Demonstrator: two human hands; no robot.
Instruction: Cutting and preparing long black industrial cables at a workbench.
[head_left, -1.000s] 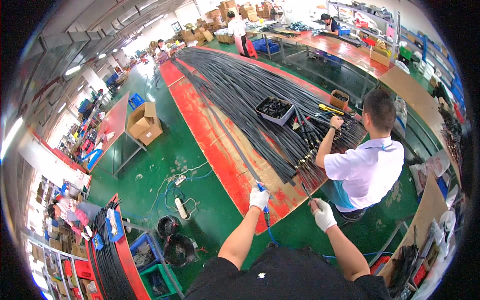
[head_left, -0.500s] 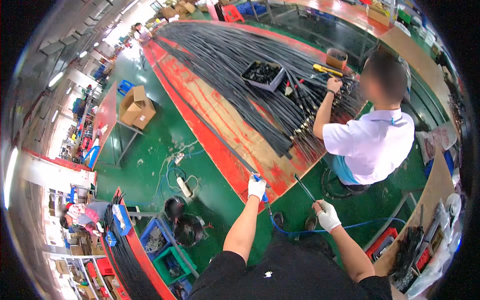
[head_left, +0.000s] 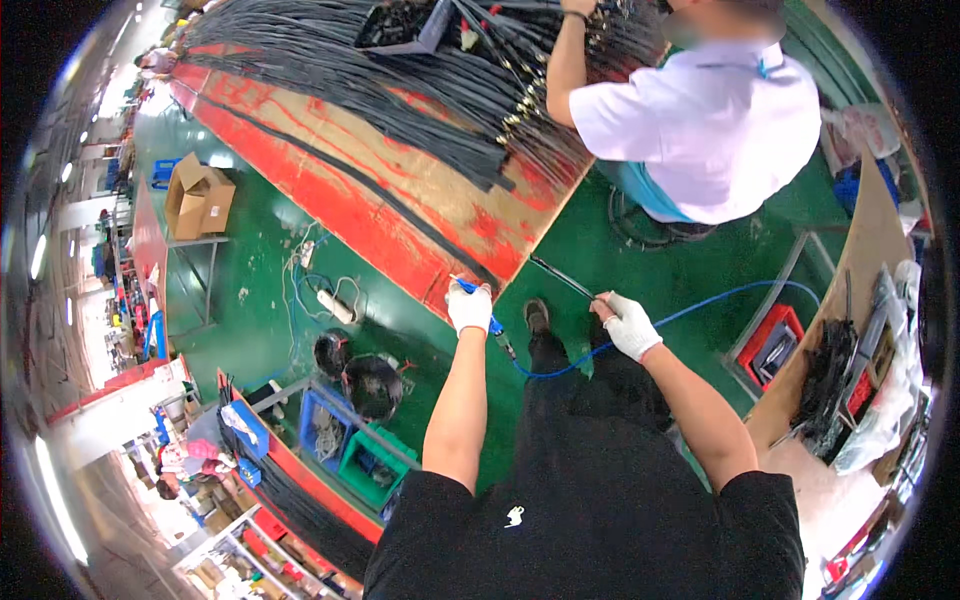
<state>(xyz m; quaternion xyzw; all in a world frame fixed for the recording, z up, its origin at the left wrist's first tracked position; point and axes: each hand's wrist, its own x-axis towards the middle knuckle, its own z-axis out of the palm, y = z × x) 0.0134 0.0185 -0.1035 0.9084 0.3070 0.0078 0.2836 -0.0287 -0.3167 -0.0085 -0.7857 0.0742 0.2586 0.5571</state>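
My left hand (head_left: pixel 469 308), in a white glove, is closed around a slim blue air tool (head_left: pixel 496 328) at the near corner of the red and bare-wood table (head_left: pixel 520 205). A blue hose (head_left: pixel 690 313) curves from the tool's lower end off to the right. Beside my left hand ends a long black cable (head_left: pixel 400 208) that stretches up the table; whether my fingers touch it is hidden. My right hand (head_left: pixel 630 326), also gloved with bare fingertips, grips a thin dark tube (head_left: pixel 565 277). The tube points up and left, just off the table's edge.
Many black cables (head_left: pixel 390 120) cover the table's far side, beside a bin of black parts (head_left: pixel 405 28). A co-worker in a white shirt (head_left: pixel 715 130) sits at the right. Crates (head_left: pixel 370 470) and black coils (head_left: pixel 374 387) stand lower left; a bench (head_left: pixel 865 240) lines the right.
The view has tipped down and shifted, so table and co-worker appear higher and farther left. Both hands keep their holds; my left hand stays at the table corner.
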